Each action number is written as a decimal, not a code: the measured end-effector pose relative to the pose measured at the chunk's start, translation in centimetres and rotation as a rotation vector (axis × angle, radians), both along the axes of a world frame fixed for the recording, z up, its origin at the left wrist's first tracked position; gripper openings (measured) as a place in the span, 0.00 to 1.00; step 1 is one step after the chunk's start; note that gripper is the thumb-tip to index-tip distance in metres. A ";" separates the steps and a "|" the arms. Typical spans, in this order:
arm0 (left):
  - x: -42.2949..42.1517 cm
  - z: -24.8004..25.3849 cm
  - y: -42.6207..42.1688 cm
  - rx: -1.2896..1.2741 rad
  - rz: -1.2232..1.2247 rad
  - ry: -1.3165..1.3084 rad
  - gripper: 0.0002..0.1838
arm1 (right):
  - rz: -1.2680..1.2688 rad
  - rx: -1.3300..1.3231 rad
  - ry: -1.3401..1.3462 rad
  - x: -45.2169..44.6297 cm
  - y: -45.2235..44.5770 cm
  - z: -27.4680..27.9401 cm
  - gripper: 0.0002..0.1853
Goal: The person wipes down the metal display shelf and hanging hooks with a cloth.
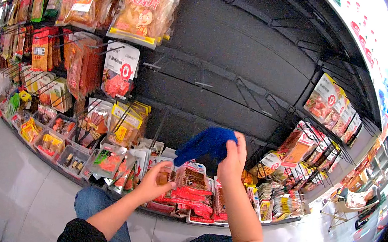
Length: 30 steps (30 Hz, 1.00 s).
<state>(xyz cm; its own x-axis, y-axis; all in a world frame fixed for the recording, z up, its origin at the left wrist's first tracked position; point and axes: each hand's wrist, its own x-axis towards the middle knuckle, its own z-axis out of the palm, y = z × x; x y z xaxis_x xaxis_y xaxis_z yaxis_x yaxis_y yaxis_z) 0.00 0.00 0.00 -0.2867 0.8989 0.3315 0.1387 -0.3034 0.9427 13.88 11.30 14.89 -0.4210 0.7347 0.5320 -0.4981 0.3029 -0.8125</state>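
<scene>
While your right hand (232, 163) pinches the blue cloth (207, 142) above your half-open, seemingly empty left hand (155, 182), keep that grip firm and the drooping end clear of the red packets (189, 195) below.

Fisheye distortion curves the black shelving (244, 39) toward the edges; the corners are black. The upper right is brightest and overexposed. The pale floor (16, 166) shows diffuse glare. Grain affects dark areas. Distant detail at right is soft.
</scene>
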 end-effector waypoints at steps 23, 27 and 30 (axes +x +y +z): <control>8.0 8.1 -2.1 0.261 0.024 -0.189 0.26 | 0.258 0.304 -0.340 6.9 -7.3 -7.9 0.50; 7.6 9.4 -1.5 0.247 -0.097 -0.144 0.25 | 0.240 0.163 -0.320 7.2 -4.2 -7.2 0.40; 6.4 9.3 0.7 0.310 -0.236 -0.104 0.25 | 0.200 0.192 -0.290 8.8 -0.8 -7.1 0.24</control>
<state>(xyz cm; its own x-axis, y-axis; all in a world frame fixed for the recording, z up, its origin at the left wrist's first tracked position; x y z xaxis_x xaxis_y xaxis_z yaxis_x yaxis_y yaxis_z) 6.35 0.69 9.27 -0.1307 0.8060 0.5773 -0.0604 -0.5877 0.8068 22.70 10.54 7.77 -0.6984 0.5218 0.4899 -0.3209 0.3836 -0.8660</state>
